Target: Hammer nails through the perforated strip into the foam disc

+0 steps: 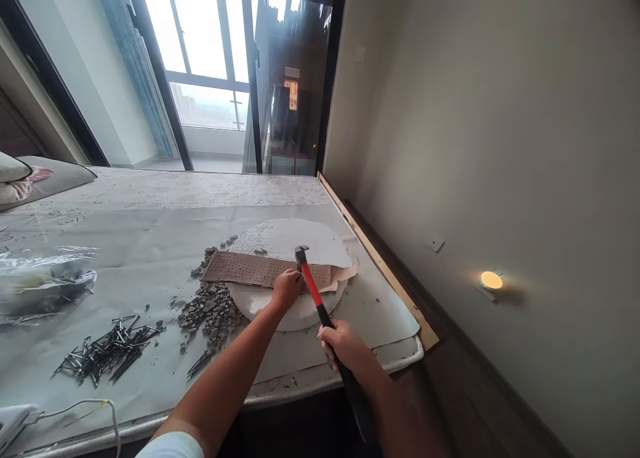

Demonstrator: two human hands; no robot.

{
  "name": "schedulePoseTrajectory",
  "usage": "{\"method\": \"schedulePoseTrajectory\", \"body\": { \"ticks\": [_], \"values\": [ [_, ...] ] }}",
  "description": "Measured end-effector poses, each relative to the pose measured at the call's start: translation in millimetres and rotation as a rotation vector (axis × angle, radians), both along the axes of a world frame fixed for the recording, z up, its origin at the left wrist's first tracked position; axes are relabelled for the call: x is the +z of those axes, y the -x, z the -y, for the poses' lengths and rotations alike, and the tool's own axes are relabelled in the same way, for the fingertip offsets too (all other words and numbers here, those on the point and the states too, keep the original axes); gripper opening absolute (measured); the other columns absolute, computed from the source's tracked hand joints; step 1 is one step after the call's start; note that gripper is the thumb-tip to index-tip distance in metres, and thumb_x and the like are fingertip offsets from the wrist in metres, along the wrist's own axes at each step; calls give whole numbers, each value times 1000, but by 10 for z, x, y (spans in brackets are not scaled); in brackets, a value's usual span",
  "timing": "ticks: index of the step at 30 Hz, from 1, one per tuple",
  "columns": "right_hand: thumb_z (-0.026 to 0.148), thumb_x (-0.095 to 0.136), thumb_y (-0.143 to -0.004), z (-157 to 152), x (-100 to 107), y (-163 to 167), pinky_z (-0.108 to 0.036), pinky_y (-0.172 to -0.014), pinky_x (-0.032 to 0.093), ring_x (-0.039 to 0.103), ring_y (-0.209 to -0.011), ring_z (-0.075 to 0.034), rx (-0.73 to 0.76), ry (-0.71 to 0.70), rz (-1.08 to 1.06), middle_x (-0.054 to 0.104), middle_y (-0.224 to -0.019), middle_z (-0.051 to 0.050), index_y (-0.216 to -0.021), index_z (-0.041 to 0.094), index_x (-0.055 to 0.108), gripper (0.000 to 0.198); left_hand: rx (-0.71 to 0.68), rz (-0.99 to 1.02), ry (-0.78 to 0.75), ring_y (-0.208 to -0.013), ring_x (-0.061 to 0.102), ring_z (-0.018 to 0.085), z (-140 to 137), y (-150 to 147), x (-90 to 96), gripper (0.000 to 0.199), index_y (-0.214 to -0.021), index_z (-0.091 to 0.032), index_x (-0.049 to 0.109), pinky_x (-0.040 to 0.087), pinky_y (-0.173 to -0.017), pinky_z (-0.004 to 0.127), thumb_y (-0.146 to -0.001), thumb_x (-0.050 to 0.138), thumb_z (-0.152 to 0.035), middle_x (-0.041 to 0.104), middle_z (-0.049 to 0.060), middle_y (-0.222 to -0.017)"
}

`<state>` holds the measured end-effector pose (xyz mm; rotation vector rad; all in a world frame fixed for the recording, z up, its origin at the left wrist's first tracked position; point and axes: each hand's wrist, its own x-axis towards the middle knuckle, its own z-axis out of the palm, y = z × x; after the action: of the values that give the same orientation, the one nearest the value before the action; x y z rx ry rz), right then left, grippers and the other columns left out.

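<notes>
My right hand (345, 345) grips the black handle of a claw hammer (311, 281) with a red neck. The hammer's dark head is up by the fingertips of my left hand (287, 288). Those fingers are pinched together over a brown perforated strip (250, 268); whatever they hold is too small to make out. Beneath the strip lies a round white board (280, 311), and the strip's right end looks torn and papery. Grey stone-like chips (213, 308) are heaped along the board's left side. Farther left is a pile of dark nails (107, 348), with a few more nails (201, 363) nearer my left forearm.
A pale sheet (165, 238) covers the bed-like surface, edged by a wooden rail (377, 258) on the right. At left are a clear plastic bag (45, 281) and a white device with a cable (17, 421). A lit round lamp (491, 281) glows on the wall.
</notes>
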<state>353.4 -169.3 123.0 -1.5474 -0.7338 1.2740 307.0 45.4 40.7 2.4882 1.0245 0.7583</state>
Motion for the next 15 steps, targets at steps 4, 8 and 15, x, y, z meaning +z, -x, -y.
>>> {"method": "schedulePoseTrajectory", "body": {
  "ticks": [4, 8, 15],
  "values": [
    [24, 45, -66, -1, 7, -3, -22, -29, 25, 30, -27, -8, -27, -89, -4, 36, -34, 10, -61, 22, 40, 7, 0, 5, -11, -59, 47, 13, -7, -5, 2, 32, -53, -17, 54, 30, -55, 25, -83, 43, -22, 52, 3, -64],
    [22, 44, -66, -7, -9, -6, -23, -30, 25, 30, -26, -9, -9, -19, 1, 35, -32, 9, -59, 22, 38, 10, 4, 21, -1, -60, 48, 13, 1, -6, 25, 31, -56, -17, 58, 31, -56, 25, -82, 42, -19, 53, 3, -65],
    [24, 44, -67, 26, -14, 27, -22, -28, 23, 28, -25, -8, -19, -81, 35, 34, -31, 10, -61, 22, 40, 8, -13, 14, 14, -58, 47, 13, -22, -13, 33, 32, -53, -16, 55, 30, -54, 24, -82, 43, -19, 52, 3, -61]
  ]
}}
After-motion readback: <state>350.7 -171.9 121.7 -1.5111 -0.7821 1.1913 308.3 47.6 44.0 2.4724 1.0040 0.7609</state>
